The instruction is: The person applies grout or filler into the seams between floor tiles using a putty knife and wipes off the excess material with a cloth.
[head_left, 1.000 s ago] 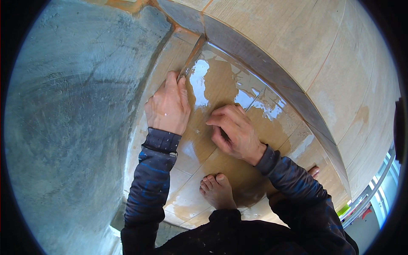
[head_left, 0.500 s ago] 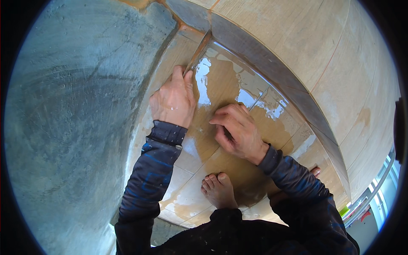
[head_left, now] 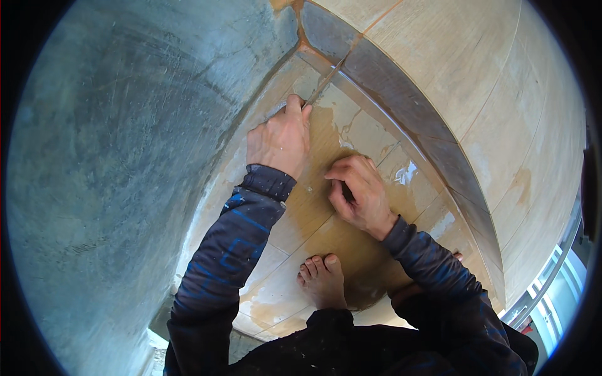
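Observation:
My left hand [head_left: 280, 139] is closed around the near end of a thin, flat blade-like strip [head_left: 324, 81], seen almost edge-on. The strip slants away from my fingers, its far tip by the base of the step riser [head_left: 401, 94]. Beneath it lies a wet floor of wood-look tiles [head_left: 311, 216] with a brownish film. Over the middle of this floor my right hand [head_left: 362, 194] is curled, thumb bent toward the index finger. Anything between those fingertips is hidden. Rust-coloured grout [head_left: 305, 45] lines the corner just beyond the strip.
A rough grey-blue wall [head_left: 125, 156] rises along the left. To the right, the step's tiled top [head_left: 483, 81] curves round. My bare foot [head_left: 323, 280] stands on the floor close to me. A metal rail [head_left: 552, 272] shows at the far right.
The view has shifted, and the corner now appears further right. My left hand and its strip have moved right in the picture. My right hand stays curled in nearly the same place.

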Available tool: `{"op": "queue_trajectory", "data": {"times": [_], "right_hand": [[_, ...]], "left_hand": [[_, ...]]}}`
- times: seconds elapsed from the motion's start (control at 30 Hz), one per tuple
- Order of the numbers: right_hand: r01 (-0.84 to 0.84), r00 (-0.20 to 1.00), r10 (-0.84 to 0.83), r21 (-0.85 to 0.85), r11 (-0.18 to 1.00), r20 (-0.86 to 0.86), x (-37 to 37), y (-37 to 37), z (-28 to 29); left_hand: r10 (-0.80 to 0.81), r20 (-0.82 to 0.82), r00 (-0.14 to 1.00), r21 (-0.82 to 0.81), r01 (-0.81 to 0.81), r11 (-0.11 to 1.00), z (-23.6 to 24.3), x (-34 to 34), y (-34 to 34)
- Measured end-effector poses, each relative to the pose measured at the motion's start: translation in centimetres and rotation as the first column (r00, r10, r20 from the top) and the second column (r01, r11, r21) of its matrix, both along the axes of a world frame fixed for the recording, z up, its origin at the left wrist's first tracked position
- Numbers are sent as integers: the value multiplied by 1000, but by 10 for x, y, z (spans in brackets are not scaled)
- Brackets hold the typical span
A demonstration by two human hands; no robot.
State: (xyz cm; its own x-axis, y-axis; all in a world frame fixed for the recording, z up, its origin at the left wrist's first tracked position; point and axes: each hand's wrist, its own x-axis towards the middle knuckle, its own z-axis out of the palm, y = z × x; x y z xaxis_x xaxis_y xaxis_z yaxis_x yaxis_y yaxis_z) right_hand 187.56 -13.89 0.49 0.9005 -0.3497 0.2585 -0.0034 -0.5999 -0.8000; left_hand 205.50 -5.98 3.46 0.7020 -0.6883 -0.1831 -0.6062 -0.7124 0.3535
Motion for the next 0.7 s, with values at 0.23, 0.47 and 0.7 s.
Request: {"op": "queue_trajectory", "data": {"times": [0.23, 0.47, 0.7], "right_hand": [[3, 999, -4, -22, 1000, -37, 0, -2, 4], [-3, 1000, 4, 19, 1000, -28, -2, 0, 1], [10, 1000, -10, -16, 1000, -26, -1, -1, 4]], "left_hand": [[-80, 18, 997, -3, 80, 997, -3, 2, 0], [-62, 56, 997, 22, 61, 998, -1, 3, 0], [10, 62, 998, 94, -16, 995, -4, -3, -8]]}}
